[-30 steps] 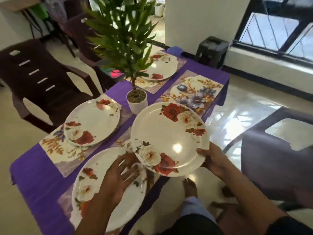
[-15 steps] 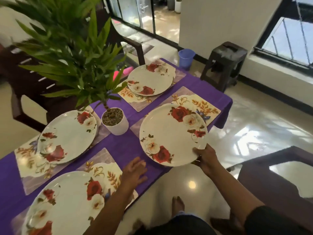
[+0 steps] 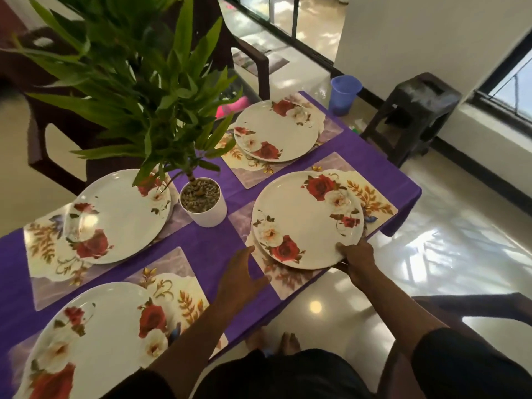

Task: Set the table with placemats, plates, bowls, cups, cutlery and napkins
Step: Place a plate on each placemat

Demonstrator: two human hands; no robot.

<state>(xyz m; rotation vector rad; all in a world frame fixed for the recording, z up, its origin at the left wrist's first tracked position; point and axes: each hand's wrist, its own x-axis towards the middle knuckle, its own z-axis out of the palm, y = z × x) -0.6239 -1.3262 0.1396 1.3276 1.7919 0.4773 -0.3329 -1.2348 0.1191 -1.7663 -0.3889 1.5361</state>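
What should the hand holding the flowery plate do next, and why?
Probably let go and slide away. The right hand grips the near rim of the rose plate, which already seems to lie on its floral placemat. The left hand hovers open beside it, and all four placemats now carry plates.

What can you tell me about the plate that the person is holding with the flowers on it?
The plate is round, white and glossy, with red and cream roses printed near its far rim and its near rim. It lies nearly flat over a flowery placemat at the table's near right place. The right hand grips its near edge, thumb on top. The left hand hovers open beside it, not touching. Whether it fully rests on the mat cannot be told.
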